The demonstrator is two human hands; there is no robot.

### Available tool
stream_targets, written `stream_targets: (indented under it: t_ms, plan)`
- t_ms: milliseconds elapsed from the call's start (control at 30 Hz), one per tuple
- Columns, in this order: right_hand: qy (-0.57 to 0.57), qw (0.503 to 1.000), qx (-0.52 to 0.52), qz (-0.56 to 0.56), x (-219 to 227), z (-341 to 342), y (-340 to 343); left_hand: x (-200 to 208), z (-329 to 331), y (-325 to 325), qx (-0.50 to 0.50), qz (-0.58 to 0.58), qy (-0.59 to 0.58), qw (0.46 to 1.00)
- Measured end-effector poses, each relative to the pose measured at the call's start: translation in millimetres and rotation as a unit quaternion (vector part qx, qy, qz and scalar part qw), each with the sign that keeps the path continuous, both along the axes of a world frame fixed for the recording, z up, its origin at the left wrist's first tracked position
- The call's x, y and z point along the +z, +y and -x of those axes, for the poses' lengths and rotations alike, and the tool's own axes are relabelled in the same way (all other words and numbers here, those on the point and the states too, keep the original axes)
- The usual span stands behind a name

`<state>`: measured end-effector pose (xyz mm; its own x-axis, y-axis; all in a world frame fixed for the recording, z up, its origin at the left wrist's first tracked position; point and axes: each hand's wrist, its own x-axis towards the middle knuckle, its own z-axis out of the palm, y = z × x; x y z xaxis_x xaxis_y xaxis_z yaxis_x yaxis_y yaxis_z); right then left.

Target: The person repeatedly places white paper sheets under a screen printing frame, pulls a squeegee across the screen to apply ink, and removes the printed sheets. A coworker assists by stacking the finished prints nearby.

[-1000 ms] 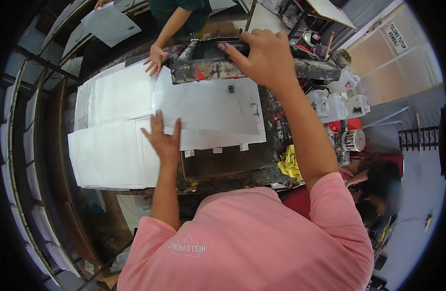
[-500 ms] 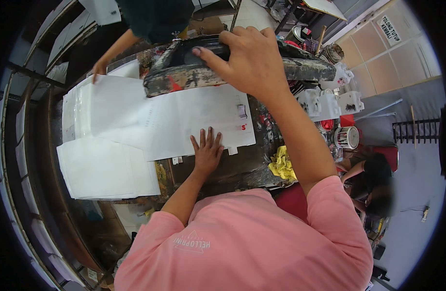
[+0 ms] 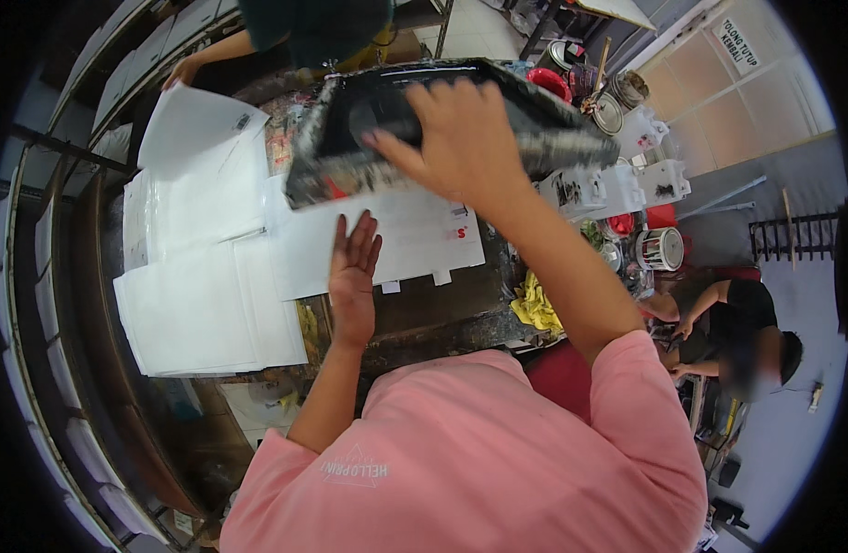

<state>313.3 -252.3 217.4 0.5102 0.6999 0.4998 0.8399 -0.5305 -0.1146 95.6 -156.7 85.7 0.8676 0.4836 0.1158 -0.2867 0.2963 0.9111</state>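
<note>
My right hand [image 3: 465,138] grips the near rail of a paint-stained screen-printing frame [image 3: 369,180], its fingers reaching over the dark inside; motion blurs both somewhat. The frame hangs tilted over a white sheet [image 3: 415,241] with small print at its right end, hiding the sheet's far part. Palm up and fingers stretched, my left hand [image 3: 354,276] is raised in front of the frame's near left corner, holding nothing. Across the table, another person's hand [image 3: 182,72] holds up the corner of a white printed sheet [image 3: 198,124].
Stacked white paper [image 3: 194,318] covers the table's left side. A crumpled yellow cloth [image 3: 535,309] lies at the right edge, near white jugs [image 3: 622,198] and a paint tin [image 3: 659,255]. Drying racks [image 3: 51,304] stand left. Another person [image 3: 733,323] sits at the right.
The screen-printing frame has swung down toward me with my right hand on it. My left hand has lifted off the sheet and turned palm up. The other person's hand has raised a sheet leftward.
</note>
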Motion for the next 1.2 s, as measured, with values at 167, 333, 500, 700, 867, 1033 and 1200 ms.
stream_targets:
  t_ms: [167, 333, 500, 700, 867, 1033, 1200]
  plan:
    - [0.152, 0.974, 0.062, 0.155, -110.3, 38.0, -54.3, -0.6, 40.7, -7.7, 0.089, 0.421, 0.205, 0.879]
    - [0.221, 0.953, 0.064, 0.196, -197.8, 69.2, -80.9, -122.3, 66.0, 7.2, -0.016, 0.407, 0.264, 0.874]
    - [0.192, 0.954, 0.039, 0.228, -237.4, 95.0, -77.7, -143.1, 55.2, 11.3, -0.020, 0.406, 0.315, 0.858]
    - [0.113, 0.981, -0.004, 0.158, -266.2, -2.7, 6.2, -135.6, 55.7, 5.4, 0.024, 0.399, 0.373, 0.837]
    - [0.138, 0.968, -0.018, 0.209, -256.0, -87.7, 59.0, -123.4, 51.1, 2.5, 0.040, 0.360, 0.385, 0.849]
    - [0.237, 0.937, 0.053, 0.251, -203.0, -15.8, -9.4, -98.2, 64.9, 0.8, 0.004, 0.338, 0.328, 0.882]
    - [0.151, 0.977, 0.014, 0.150, -99.4, 69.5, -60.2, -44.1, 68.2, 8.1, -0.055, 0.265, 0.169, 0.948]
